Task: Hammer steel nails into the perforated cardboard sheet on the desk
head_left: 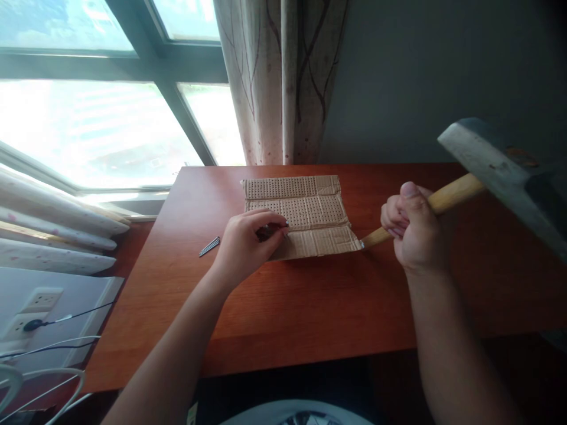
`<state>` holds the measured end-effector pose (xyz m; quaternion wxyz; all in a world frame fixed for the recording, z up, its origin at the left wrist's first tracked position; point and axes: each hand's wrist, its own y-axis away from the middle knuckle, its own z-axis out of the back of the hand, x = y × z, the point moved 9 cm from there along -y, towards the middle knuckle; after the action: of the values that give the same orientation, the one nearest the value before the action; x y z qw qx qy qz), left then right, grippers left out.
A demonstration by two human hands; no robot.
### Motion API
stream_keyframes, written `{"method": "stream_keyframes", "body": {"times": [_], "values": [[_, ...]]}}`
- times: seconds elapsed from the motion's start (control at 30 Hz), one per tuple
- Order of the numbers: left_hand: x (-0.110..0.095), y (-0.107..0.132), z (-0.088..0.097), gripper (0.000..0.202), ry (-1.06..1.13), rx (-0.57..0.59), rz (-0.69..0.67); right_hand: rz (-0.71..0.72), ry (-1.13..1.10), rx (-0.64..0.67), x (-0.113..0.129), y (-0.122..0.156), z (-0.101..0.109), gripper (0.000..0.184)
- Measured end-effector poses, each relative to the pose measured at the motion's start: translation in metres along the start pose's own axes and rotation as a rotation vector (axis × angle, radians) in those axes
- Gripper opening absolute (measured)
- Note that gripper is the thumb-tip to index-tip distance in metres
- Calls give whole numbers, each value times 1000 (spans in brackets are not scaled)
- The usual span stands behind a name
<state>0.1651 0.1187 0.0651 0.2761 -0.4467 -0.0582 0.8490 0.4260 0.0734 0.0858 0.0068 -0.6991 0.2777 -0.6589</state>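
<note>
Cardboard (305, 215) dotted with holes lies flat on the reddish tabletop (310, 307) between my hands. My left hand (248, 245) rests on its near left corner, fingertips pinched on something too small to make out. My right hand (410, 230), just off its right edge, is clenched round the hammer (500, 171) handle, head raised. Nails (209, 247) lie left.

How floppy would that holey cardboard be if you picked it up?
Likely floppy along its creases: the cardboard shows fold lines and rows of holes that probably weaken it. It looks thin, so probably light and quick to slide on the smooth table.
</note>
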Motion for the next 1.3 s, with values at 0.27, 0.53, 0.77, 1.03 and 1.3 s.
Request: {"method": "stream_keyframes", "body": {"times": [0.27, 0.53, 0.77, 1.03, 1.3], "values": [[2, 1, -2, 7, -1, -3, -27, -252, 307, 306, -8, 16, -20, 41], [2, 0, -3, 7, -39, -2, -34, -191, 884, 667, 3, 33, -55, 39], [3, 0, -4, 8, -4, -6, -27, -77, 1081, 715, 31, 24, -84, 43], [3, -1, -3, 8, 7, -2, -26, -120, 1205, 767, 23, 25, -89, 45], [5, -1, -4, 9, -3, -5, -18, -85, 1160, 730, 33, 24, -88, 44]]}}
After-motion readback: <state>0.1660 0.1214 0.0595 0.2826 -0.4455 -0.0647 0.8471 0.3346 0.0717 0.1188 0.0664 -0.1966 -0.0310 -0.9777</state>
